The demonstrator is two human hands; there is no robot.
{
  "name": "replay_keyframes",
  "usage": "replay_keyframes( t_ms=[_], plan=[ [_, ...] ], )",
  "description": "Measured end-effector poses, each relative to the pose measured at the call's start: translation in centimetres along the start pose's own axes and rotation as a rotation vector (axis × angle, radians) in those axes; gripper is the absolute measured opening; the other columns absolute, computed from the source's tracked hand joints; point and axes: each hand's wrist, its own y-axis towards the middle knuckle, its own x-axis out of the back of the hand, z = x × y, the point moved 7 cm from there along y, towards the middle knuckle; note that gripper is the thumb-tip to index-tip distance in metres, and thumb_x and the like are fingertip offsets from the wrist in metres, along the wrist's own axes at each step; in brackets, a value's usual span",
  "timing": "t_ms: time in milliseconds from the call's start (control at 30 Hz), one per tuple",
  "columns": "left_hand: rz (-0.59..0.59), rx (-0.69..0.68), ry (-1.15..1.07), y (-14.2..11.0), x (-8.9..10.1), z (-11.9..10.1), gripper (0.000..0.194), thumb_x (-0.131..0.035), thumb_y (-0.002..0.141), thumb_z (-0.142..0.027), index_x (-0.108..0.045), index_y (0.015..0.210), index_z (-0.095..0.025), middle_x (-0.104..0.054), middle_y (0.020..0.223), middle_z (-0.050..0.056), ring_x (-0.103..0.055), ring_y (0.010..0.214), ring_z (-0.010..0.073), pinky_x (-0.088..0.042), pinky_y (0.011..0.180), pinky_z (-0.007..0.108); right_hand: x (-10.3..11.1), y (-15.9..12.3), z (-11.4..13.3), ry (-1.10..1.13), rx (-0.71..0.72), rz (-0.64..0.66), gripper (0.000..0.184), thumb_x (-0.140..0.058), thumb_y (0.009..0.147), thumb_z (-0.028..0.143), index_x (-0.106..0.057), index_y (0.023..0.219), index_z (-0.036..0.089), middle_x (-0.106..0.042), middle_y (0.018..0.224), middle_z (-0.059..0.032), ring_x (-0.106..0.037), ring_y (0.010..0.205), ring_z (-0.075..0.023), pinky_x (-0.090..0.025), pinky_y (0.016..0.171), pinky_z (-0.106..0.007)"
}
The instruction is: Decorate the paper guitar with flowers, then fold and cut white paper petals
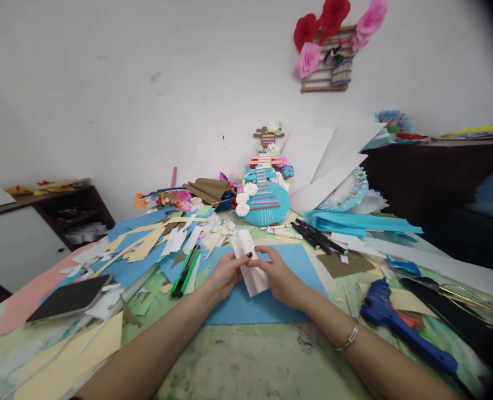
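A narrow strip of white paper [256,281], creased along its length, is held between my two hands. My left hand [226,273] grips its left edge, with the thumb lying across the front. On the other side my right hand [280,276] pinches the same paper between thumb and fingers. The two thumbs nearly meet at the middle of the strip. Beneath it lies a sheet of blue paper [300,264] on the table. Just left of my left hand rests a green and black utility knife [185,271].
Right of my hands lie a blue glue gun [405,328], scissors [458,291] and several black markers [319,236]. Paper scraps [146,241] and a phone [69,299] cover the left side. A blue paper guitar [267,203] leans against the wall behind.
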Motion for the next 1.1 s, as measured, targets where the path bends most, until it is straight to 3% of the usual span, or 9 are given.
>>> replay_keyframes(
  t_ms=[100, 200, 333, 467, 600, 700, 833, 967, 1100],
  plan=[
    [-0.053, -0.045, 0.097, 0.2, 0.8, -0.2, 0.046, -0.078, 0.059, -0.034, -0.063, 0.096, -0.011, -0.069, 0.084, 0.008, -0.063, 0.068, 0.0182, -0.052, 0.061, 0.030, 0.4, 0.1, -0.7, 0.303, -0.131, -0.104, 0.044, -0.036, 0.070, -0.002, -0.058, 0.099, 0.022, -0.046, 0.119, -0.0063, -0.045, 0.115, -0.0174, -0.044, 0.090, -0.032],
    [-0.069, -0.097, 0.206, 0.1, 0.8, -0.5, 0.050, -0.079, 0.057, -0.038, -0.063, 0.095, -0.010, -0.069, 0.087, 0.010, -0.064, 0.069, 0.0202, -0.051, 0.058, 0.029, -0.1, -0.1, -2.0, 0.536, -0.387, -0.188, 0.019, -0.055, 0.074, 0.020, -0.051, 0.093, 0.021, -0.052, 0.106, -0.0054, -0.054, 0.101, -0.0199, -0.049, 0.070, -0.028],
    [-0.019, -0.108, 0.234, -0.2, 0.2, -0.9, 0.046, -0.079, 0.057, -0.039, -0.066, 0.087, -0.008, -0.071, 0.081, 0.011, -0.063, 0.067, 0.0186, -0.048, 0.058, 0.025, -0.8, -1.4, -4.3, 0.804, -0.749, -0.376, 0.050, -0.065, 0.056, 0.019, -0.037, 0.097, 0.021, -0.056, 0.096, -0.0028, -0.059, 0.083, -0.0203, -0.049, 0.065, -0.030],
    [0.001, -0.045, 0.273, -0.1, 0.4, -0.8, 0.041, -0.079, 0.056, -0.040, -0.067, 0.076, -0.007, -0.070, 0.070, 0.009, -0.060, 0.057, 0.0151, -0.044, 0.052, 0.023, -1.5, -2.1, -5.3, 1.081, -0.914, -0.424, 0.066, -0.067, 0.056, 0.019, -0.031, 0.110, 0.023, -0.059, 0.095, -0.0036, -0.062, 0.078, -0.0219, -0.051, 0.064, -0.034],
    [-0.020, -0.021, 0.318, 0.3, 1.1, -0.8, 0.039, -0.079, 0.053, -0.038, -0.068, 0.074, -0.007, -0.069, 0.068, 0.008, -0.060, 0.055, 0.0147, -0.042, 0.051, 0.022, -1.0, -2.5, -5.9, 1.058, -0.994, -0.408, 0.082, -0.078, 0.050, 0.024, -0.031, 0.117, 0.022, -0.060, 0.096, -0.0059, -0.063, 0.080, -0.0239, -0.053, 0.066, -0.036],
    [-0.071, -0.009, 0.375, 0.6, 2.1, -1.1, 0.037, -0.078, 0.053, -0.037, -0.067, 0.073, -0.008, -0.069, 0.067, 0.008, -0.059, 0.054, 0.0149, -0.041, 0.049, 0.022, -0.6, -2.8, -6.8, 1.009, -1.039, -0.383, 0.080, -0.074, 0.052, 0.019, -0.032, 0.119, 0.019, -0.061, 0.096, -0.0079, -0.064, 0.076, -0.0243, -0.052, 0.062, -0.037],
    [-0.106, 0.012, 0.549, 1.0, 3.3, -1.8, 0.033, -0.072, 0.058, -0.034, -0.067, 0.079, -0.009, -0.070, 0.073, 0.010, -0.063, 0.062, 0.0197, -0.045, 0.053, 0.026, 1.0, -3.0, -8.5, 0.613, -1.062, -0.336, 0.081, -0.072, 0.055, 0.027, -0.030, 0.124, 0.017, -0.060, 0.104, -0.0119, -0.063, 0.082, -0.0250, -0.050, 0.065, -0.035],
    [-0.214, -0.111, 1.003, 1.3, 4.3, -3.4, 0.026, -0.068, 0.061, -0.023, -0.064, 0.083, -0.011, -0.069, 0.076, 0.009, -0.065, 0.077, 0.0269, -0.048, 0.066, 0.032, 1.8, -2.5, -8.9, 0.213, -1.023, -0.204, 0.085, -0.069, 0.059, 0.038, -0.028, 0.129, 0.012, -0.057, 0.113, -0.0167, -0.059, 0.096, -0.0284, -0.045, 0.076, -0.035],
    [-0.366, -0.416, 1.441, 0.5, 3.2, -4.8, 0.039, -0.060, 0.071, -0.018, -0.053, 0.108, -0.012, -0.063, 0.100, 0.014, -0.057, 0.103, 0.0294, -0.044, 0.086, 0.041, 1.7, -2.2, -8.3, 0.126, -0.996, -0.142, 0.091, -0.065, 0.062, 0.032, -0.019, 0.137, 0.008, -0.057, 0.115, -0.0176, -0.057, 0.100, -0.0296, -0.042, 0.079, -0.034]
  ],
)
